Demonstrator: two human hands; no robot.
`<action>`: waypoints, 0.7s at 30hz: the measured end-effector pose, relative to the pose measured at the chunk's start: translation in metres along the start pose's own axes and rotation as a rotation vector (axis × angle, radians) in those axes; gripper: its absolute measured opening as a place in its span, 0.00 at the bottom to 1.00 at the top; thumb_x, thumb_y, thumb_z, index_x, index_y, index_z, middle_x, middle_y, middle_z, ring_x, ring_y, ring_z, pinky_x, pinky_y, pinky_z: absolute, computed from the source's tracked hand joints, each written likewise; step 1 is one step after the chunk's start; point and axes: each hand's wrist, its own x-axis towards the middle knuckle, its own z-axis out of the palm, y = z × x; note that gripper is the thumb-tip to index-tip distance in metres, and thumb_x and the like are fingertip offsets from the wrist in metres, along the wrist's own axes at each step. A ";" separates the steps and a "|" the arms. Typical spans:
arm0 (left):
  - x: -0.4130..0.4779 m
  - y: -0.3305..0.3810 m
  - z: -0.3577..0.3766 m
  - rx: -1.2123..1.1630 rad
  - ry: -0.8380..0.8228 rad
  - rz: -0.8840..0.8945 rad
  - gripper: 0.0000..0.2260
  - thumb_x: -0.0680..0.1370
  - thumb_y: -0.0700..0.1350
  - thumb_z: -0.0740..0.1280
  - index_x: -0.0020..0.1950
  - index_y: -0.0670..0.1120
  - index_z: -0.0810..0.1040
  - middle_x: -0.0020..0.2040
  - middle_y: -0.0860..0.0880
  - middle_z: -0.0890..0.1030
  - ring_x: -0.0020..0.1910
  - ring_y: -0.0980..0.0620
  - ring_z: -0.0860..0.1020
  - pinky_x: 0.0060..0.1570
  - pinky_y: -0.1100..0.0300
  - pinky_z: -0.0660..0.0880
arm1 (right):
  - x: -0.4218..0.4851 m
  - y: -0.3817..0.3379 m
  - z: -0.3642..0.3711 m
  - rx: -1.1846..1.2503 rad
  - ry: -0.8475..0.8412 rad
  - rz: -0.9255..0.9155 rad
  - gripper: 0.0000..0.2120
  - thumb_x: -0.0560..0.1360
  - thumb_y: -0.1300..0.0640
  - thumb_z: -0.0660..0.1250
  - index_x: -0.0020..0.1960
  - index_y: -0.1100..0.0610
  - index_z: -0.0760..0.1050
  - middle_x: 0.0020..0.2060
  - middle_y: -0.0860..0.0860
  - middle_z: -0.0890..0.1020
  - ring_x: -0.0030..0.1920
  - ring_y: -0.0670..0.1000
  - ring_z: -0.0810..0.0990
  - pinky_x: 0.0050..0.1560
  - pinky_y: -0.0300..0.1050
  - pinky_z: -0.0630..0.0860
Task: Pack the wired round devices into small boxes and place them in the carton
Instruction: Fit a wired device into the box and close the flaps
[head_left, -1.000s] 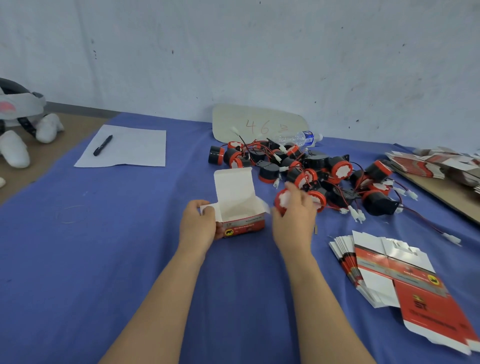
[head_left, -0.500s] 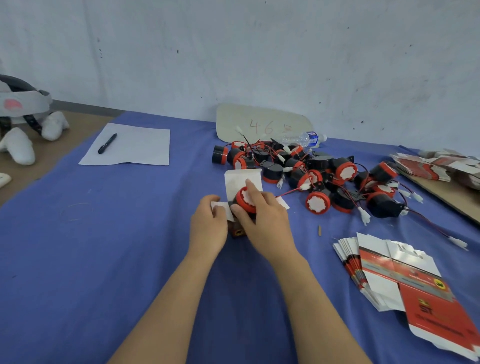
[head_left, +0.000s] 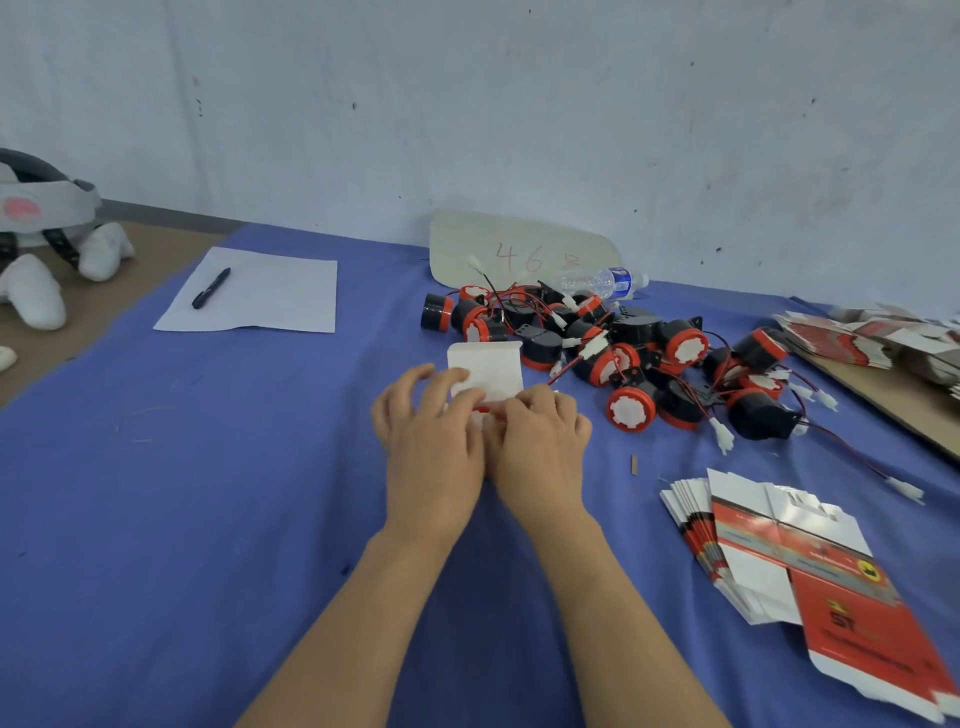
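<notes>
Both hands meet at the middle of the table (head_left: 156, 493), which is covered in blue cloth. The left hand (head_left: 431, 441) and the right hand (head_left: 540, 441) curl their fingers round a small box (head_left: 485, 371) and hide its body. Only its white flap stands clear above the knuckles, and the left fingertips lie against it. A sliver of red shows between the fingers, but it is too blurred to tell whether it is box or device.

Just behind and to the right of the box lies the heap of round devices (head_left: 623, 353), black with red rims, with their red and black wires tangled together and white plugs trailing toward the right edge. One wire runs close to the right hand's knuckles.

A fanned stack of flat box blanks (head_left: 779, 545) lies near the right forearm. More blanks (head_left: 857, 338) rest on a brown board (head_left: 893, 400) at the far right. Behind the heap, a water bottle (head_left: 602, 283) lies in front of a pale card (head_left: 519, 249) marked "46". A pen (head_left: 211, 288) lies on a paper sheet (head_left: 254, 291) at the far left, beside a white headset (head_left: 41, 218).
</notes>
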 end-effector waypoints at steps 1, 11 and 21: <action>0.000 0.007 -0.003 -0.013 0.024 0.086 0.10 0.76 0.38 0.61 0.51 0.44 0.82 0.59 0.49 0.80 0.63 0.45 0.73 0.63 0.55 0.58 | 0.000 0.002 -0.001 -0.005 -0.004 -0.009 0.10 0.78 0.54 0.58 0.54 0.52 0.76 0.53 0.48 0.71 0.58 0.53 0.65 0.56 0.45 0.56; -0.016 0.035 0.013 0.024 -0.452 0.037 0.42 0.71 0.63 0.29 0.77 0.43 0.57 0.76 0.46 0.61 0.75 0.50 0.56 0.75 0.56 0.51 | 0.010 0.025 -0.014 0.198 -0.077 -0.127 0.10 0.78 0.58 0.60 0.40 0.53 0.76 0.34 0.45 0.76 0.35 0.48 0.71 0.41 0.41 0.69; -0.013 0.026 0.012 0.258 -0.454 0.107 0.18 0.81 0.45 0.53 0.70 0.45 0.66 0.71 0.48 0.69 0.70 0.50 0.64 0.70 0.59 0.57 | 0.020 0.047 -0.015 1.079 0.168 0.541 0.27 0.79 0.53 0.64 0.74 0.58 0.60 0.52 0.53 0.81 0.37 0.46 0.76 0.43 0.41 0.74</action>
